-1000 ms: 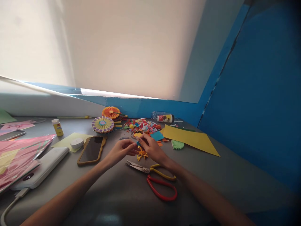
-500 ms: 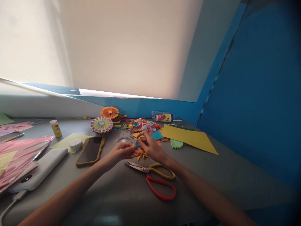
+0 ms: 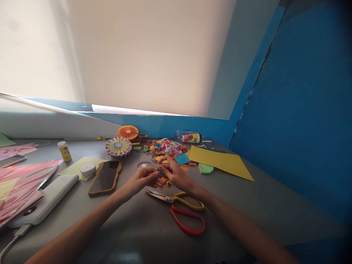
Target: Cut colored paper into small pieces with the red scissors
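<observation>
Pinching a small teal paper piece (image 3: 158, 172) from both sides, the left hand (image 3: 142, 179) and right hand (image 3: 176, 173) meet over the middle of the desk (image 3: 247, 205), each grip clamped on it. Fingers hide most of the piece. Just below lie folded orange paper (image 3: 165, 181) and scissors (image 3: 165, 197) with yellow and red handles; paper scraps (image 3: 165, 147) sit behind, beside a yellow card sheet (image 3: 220, 161).

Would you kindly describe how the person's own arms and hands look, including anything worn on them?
The left forearm and right forearm are bare, without sleeves; the left hand and right hand are ungloved, with no visible watch or ring.
</observation>
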Available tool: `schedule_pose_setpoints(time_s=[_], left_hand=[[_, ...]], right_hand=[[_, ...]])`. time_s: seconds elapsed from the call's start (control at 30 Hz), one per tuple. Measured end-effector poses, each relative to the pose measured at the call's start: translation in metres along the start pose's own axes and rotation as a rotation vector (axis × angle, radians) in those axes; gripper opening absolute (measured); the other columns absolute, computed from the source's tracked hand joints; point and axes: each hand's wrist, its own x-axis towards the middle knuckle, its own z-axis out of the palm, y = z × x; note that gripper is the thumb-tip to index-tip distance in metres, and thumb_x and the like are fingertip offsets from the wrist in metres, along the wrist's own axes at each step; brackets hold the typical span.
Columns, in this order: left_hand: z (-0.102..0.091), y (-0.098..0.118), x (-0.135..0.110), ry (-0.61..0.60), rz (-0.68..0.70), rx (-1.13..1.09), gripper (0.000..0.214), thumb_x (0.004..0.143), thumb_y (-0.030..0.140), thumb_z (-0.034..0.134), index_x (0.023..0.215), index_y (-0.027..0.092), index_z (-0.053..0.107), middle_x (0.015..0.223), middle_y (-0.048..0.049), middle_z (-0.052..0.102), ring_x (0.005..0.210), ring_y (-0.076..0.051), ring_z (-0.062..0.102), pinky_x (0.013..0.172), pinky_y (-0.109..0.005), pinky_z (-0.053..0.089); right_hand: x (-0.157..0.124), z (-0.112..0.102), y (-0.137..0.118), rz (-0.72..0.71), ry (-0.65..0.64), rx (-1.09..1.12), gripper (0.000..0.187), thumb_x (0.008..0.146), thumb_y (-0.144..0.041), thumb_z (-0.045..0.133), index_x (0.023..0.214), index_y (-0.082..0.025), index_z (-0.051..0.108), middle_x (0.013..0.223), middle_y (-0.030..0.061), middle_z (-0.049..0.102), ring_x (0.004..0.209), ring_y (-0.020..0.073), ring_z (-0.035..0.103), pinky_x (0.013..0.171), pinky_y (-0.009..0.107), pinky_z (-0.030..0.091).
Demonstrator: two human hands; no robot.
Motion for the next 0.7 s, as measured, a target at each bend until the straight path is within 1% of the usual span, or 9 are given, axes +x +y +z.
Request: schedule_pose_setpoints(time_s=[0.1, 0.23, 0.33, 0.43, 0.5, 0.6, 0.63, 0.7], left_hand=[[0.001, -0.003, 0.001, 0.020, 0.021, 0.074, 0.036, 0.083, 0.047, 0.056, 0.091, 0.013, 0.062, 0.081, -0.0095, 0.071, 0.078, -0.020, 0.068, 0.071, -0.027, 0.051], [0.004, -0.011, 0.003, 0.038, 0.060, 0.198, 0.037, 0.084, 0.050, 0.053, 0.088, 0.014, 0.061, 0.069, -0.0062, 0.068, 0.063, -0.018, 0.065, 0.061, -0.026, 0.050], [0.005, -0.017, 0.004, 0.054, 0.093, 0.272, 0.035, 0.086, 0.049, 0.049, 0.088, 0.016, 0.060, 0.063, -0.0037, 0.065, 0.054, -0.015, 0.059, 0.053, -0.024, 0.045], [0.004, -0.023, 0.005, 0.111, 0.135, 0.378, 0.034, 0.087, 0.048, 0.046, 0.083, 0.017, 0.060, 0.058, -0.0016, 0.060, 0.048, -0.013, 0.053, 0.049, -0.022, 0.040], [0.003, -0.026, 0.007, 0.158, 0.159, 0.425, 0.033, 0.088, 0.046, 0.046, 0.077, 0.018, 0.058, 0.056, -0.0006, 0.058, 0.047, -0.012, 0.051, 0.049, -0.022, 0.037], [0.001, -0.026, 0.010, 0.226, 0.150, 0.365, 0.036, 0.086, 0.048, 0.049, 0.071, 0.017, 0.056, 0.056, -0.0004, 0.058, 0.048, -0.011, 0.049, 0.050, -0.021, 0.036], [0.001, -0.025, 0.011, 0.236, 0.136, 0.309, 0.036, 0.085, 0.049, 0.051, 0.071, 0.016, 0.056, 0.058, -0.0008, 0.059, 0.049, -0.010, 0.049, 0.050, -0.021, 0.036], [0.001, -0.022, 0.012, 0.212, 0.084, 0.144, 0.038, 0.082, 0.050, 0.056, 0.075, 0.013, 0.060, 0.064, -0.0027, 0.062, 0.053, -0.009, 0.049, 0.052, -0.019, 0.037]], right_hand=[[0.001, 0.001, 0.000, 0.024, 0.014, -0.002, 0.024, 0.090, -0.044, 0.047, 0.092, -0.020, 0.047, 0.063, -0.0047, 0.045, 0.053, 0.0097, 0.039, 0.047, 0.021, 0.030], [0.000, 0.003, 0.000, 0.014, 0.044, -0.115, 0.028, 0.088, -0.044, 0.050, 0.077, -0.018, 0.051, 0.064, -0.0025, 0.046, 0.055, 0.0101, 0.041, 0.048, 0.021, 0.031], [-0.001, 0.005, 0.002, 0.014, 0.065, -0.156, 0.028, 0.090, -0.041, 0.048, 0.074, -0.018, 0.051, 0.062, -0.0023, 0.047, 0.054, 0.0102, 0.041, 0.049, 0.022, 0.031], [0.001, 0.008, 0.006, 0.041, 0.102, -0.159, 0.031, 0.090, -0.044, 0.048, 0.073, -0.017, 0.052, 0.062, -0.0014, 0.049, 0.056, 0.0109, 0.043, 0.050, 0.022, 0.032], [0.003, 0.009, 0.008, 0.055, 0.121, -0.121, 0.033, 0.089, -0.047, 0.048, 0.075, -0.017, 0.053, 0.063, -0.0009, 0.050, 0.057, 0.0112, 0.044, 0.050, 0.022, 0.033], [0.005, 0.007, 0.009, 0.076, 0.088, -0.027, 0.035, 0.089, -0.050, 0.047, 0.080, -0.017, 0.053, 0.060, -0.0020, 0.050, 0.053, 0.0105, 0.045, 0.049, 0.021, 0.034], [0.005, 0.006, 0.009, 0.083, 0.075, -0.008, 0.035, 0.089, -0.050, 0.047, 0.080, -0.017, 0.052, 0.059, -0.0026, 0.049, 0.052, 0.0102, 0.045, 0.048, 0.021, 0.033], [0.005, 0.004, 0.009, 0.084, 0.077, -0.001, 0.034, 0.089, -0.049, 0.048, 0.078, -0.017, 0.051, 0.057, -0.0035, 0.047, 0.050, 0.0095, 0.042, 0.047, 0.021, 0.032]])
